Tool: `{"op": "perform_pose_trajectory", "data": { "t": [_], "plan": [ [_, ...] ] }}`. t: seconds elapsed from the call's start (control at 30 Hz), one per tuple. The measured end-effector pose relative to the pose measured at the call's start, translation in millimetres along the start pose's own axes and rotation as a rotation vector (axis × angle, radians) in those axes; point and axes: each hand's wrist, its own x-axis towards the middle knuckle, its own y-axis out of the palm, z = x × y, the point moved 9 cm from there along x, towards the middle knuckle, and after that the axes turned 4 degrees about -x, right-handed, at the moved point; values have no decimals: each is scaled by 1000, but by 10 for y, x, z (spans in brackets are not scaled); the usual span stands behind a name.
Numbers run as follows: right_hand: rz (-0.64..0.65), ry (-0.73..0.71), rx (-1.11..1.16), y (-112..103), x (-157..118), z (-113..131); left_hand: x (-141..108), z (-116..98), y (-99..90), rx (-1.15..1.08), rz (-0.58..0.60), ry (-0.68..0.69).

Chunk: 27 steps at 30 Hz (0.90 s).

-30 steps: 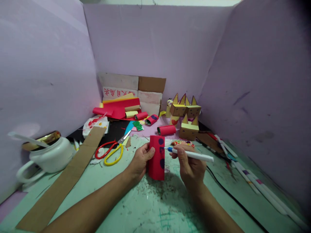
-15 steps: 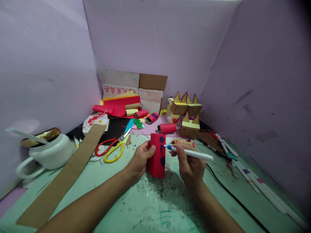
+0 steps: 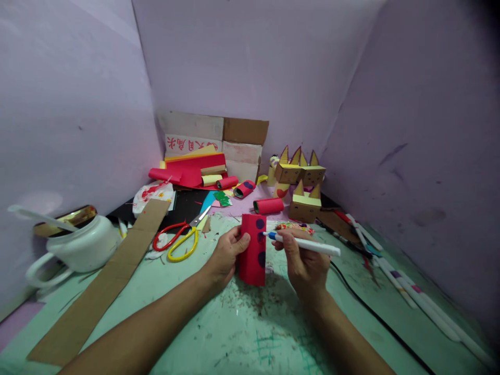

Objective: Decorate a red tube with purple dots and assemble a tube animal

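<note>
My left hand (image 3: pixel 227 254) grips a red paper-covered tube (image 3: pixel 250 263) from its left side, thumb across the front. The tube is held upright above the table, with dark blue spots down its right side. In my right hand (image 3: pixel 308 263) is a white marker pen (image 3: pixel 308 244) with a blue front end. Its tip touches or nearly touches the tube at the middle spot, which is only partly coloured. Beyond the tube lies another red tube (image 3: pixel 268 205) on its side.
Scissors (image 3: pixel 182 239) with red and yellow handles and a cardboard strip (image 3: pixel 105 281) lie to the left. A white pot (image 3: pixel 84 247) stands at far left. Cardboard figures (image 3: pixel 304 211) with pointed ears are at the back right. Several marker pens (image 3: pixel 425 302) and a black cable (image 3: pixel 375 312) lie right.
The marker pen's rear end has shifted very slightly to the left and up. Both hands keep their grip, and the tube has hardly moved.
</note>
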Motion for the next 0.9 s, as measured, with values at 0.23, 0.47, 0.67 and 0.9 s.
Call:
{"op": "perform_pose_trajectory", "data": {
  "t": [0.23,0.47,0.67,0.9],
  "plan": [
    [8,10,-21,-14,3,-46,6,17,-16,1,-7,-8],
    [-3,21,-39,-25,12,-49,-4,-2,-5,0,-1,-5],
    [10,8,-36,-21,18,-27,-8,6,-2,-6,-1,-13],
    [5,43,-12,-24,-9,-86,-2,3,-1,-12,-14,-19]
  ]
}}
